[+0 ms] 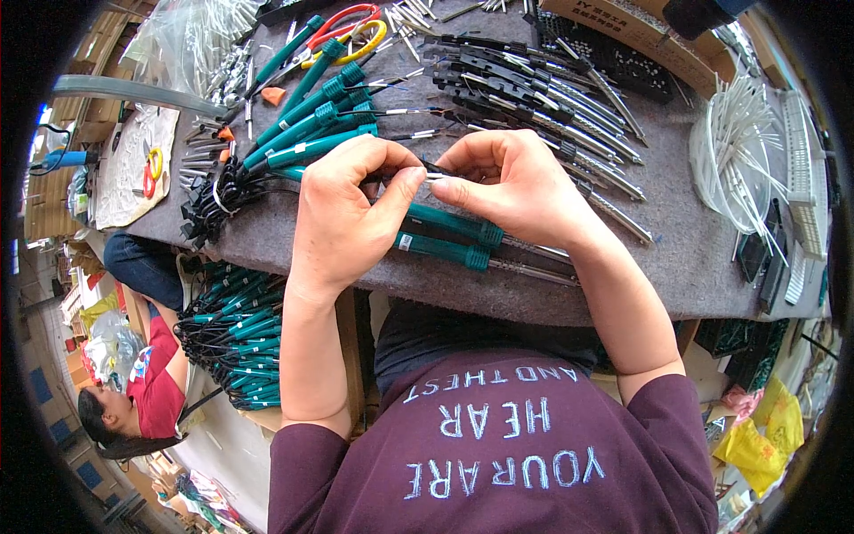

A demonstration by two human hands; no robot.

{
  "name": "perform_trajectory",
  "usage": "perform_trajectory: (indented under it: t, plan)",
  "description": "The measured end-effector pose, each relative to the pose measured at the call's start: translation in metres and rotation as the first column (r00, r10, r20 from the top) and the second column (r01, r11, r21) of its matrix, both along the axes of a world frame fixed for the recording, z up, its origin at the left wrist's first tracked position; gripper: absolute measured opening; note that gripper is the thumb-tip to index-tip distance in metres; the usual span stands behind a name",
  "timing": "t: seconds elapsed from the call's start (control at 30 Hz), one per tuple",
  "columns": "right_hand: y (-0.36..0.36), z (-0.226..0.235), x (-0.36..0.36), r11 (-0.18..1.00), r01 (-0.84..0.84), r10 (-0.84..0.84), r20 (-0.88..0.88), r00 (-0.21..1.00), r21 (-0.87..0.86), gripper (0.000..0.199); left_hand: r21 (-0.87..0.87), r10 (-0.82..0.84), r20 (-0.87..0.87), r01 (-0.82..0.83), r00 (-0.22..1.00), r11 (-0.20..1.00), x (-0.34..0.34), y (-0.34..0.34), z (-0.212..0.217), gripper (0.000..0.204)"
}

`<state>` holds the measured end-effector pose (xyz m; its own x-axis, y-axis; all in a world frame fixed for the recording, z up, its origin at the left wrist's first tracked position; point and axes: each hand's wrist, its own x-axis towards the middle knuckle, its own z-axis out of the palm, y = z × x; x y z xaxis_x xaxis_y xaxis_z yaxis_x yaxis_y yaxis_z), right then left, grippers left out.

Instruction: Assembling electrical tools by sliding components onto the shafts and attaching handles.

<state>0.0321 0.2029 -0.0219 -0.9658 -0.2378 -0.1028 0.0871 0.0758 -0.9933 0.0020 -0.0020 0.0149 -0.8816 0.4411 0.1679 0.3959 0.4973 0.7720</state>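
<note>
We see a thin white tube (433, 176) lying crosswise, left to right, above the grey mat (676, 258), pinched at its ends by our left hand (347, 214) and right hand (516, 182). Green-handled soldering irons (449, 238) lie just beneath, tips pointing right.

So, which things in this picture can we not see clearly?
- Head view: the small part between the left hand and right hand is hidden by the fingertips.
- The green-handled tools on the table are partly covered by the hands.
- The clear bag is cut off by the rim.
</note>
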Motion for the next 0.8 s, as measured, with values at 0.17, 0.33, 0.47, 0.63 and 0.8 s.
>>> perform_trajectory:
  t: [0.17,0.33,0.47,0.63,0.8]
  plan:
    - [-0.004,-0.003,0.0,1.0,0.01,-0.01,-0.028,1.0,0.027,0.027,-0.013,-0.014,-0.179,0.012,0.984,1.0,-0.001,0.003,-0.001,0.007]
    - [-0.005,-0.004,0.0,0.998,0.049,-0.045,-0.091,0.995,0.041,0.024,-0.018,-0.001,-0.198,-0.003,0.98,1.0,-0.001,0.004,-0.001,0.01]
    - [-0.005,-0.002,0.0,0.994,0.066,-0.055,-0.117,0.992,0.091,0.023,0.002,0.078,-0.1,-0.078,0.992,0.997,0.002,0.01,0.005,0.011]
    - [-0.008,-0.01,0.001,0.991,0.057,-0.039,-0.152,0.988,0.12,0.021,-0.071,0.018,-0.06,-0.023,0.998,0.997,-0.001,0.004,0.002,0.01]
    - [-0.009,-0.004,0.002,0.982,0.057,-0.026,-0.166,0.986,0.183,0.02,-0.103,-0.013,0.009,0.014,1.0,0.995,-0.008,-0.001,0.002,0.009]
